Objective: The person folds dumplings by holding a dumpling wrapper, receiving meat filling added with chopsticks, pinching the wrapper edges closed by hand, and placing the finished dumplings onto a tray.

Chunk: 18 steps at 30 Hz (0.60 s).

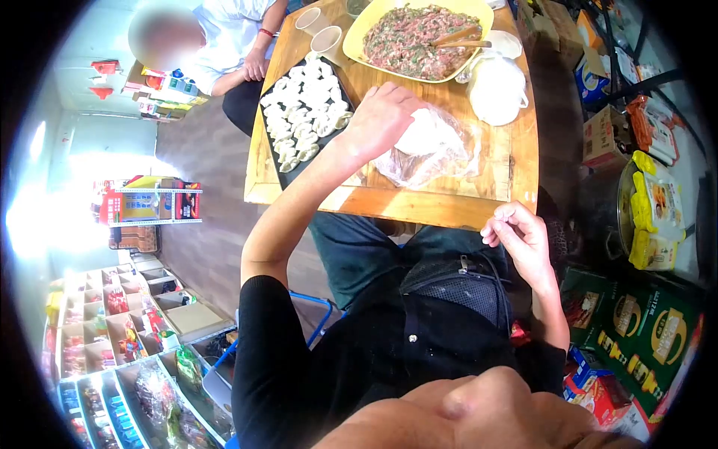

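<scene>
My left hand (383, 118) reaches over the table with its fingers bent together. They are at the edge of a white stack of what look like dough wrappers (430, 133), which lies in a clear plastic bag (404, 168). The fingertips are partly hidden, so what they pinch does not show. Left of this hand, a black tray (287, 176) carries rows of white dumplings (303, 112). My right hand (520, 236) hovers by the table's near right edge. Its fingers are loosely curled and slightly apart, with nothing visible in them.
A yellow basin (355, 46) of minced filling (419, 41) with wooden utensils (458, 39) stands at the far side. A white plastic bag (497, 90) sits right of it, paper cups (327, 41) left. A person (235, 45) sits at the far left. Boxes (632, 322) crowd the right.
</scene>
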Each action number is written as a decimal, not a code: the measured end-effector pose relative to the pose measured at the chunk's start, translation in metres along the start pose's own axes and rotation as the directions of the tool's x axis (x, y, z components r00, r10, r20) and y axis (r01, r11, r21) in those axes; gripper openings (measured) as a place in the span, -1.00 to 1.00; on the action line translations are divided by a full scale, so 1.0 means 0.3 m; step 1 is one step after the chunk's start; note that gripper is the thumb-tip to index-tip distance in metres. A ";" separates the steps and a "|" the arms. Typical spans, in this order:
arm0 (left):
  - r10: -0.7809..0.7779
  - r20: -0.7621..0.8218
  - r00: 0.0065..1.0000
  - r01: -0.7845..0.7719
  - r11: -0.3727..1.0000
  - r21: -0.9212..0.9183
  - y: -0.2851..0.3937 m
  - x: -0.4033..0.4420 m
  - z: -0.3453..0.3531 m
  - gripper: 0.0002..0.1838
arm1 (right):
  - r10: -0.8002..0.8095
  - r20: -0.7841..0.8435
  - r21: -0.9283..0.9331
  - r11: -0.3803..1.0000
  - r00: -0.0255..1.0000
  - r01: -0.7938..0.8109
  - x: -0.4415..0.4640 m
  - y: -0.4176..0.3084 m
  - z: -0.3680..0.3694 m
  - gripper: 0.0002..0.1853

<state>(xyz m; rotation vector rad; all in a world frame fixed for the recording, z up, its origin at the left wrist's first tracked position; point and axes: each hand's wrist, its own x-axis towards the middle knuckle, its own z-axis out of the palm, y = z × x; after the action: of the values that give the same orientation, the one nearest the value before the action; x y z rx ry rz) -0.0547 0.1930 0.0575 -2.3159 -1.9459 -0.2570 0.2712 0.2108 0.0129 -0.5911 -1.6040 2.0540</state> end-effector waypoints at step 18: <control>0.022 0.119 0.993 0.014 0.955 -0.295 -0.150 0.039 0.015 -0.77 | 0.015 0.006 -0.027 1.000 1.000 -0.015 0.028 -0.017 0.030 -0.92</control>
<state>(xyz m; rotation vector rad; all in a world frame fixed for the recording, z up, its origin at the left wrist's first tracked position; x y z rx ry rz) -0.0968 0.2131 0.0541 -2.5737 -2.0844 -0.4461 0.2597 0.2101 0.0194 -0.6086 -1.6380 2.0503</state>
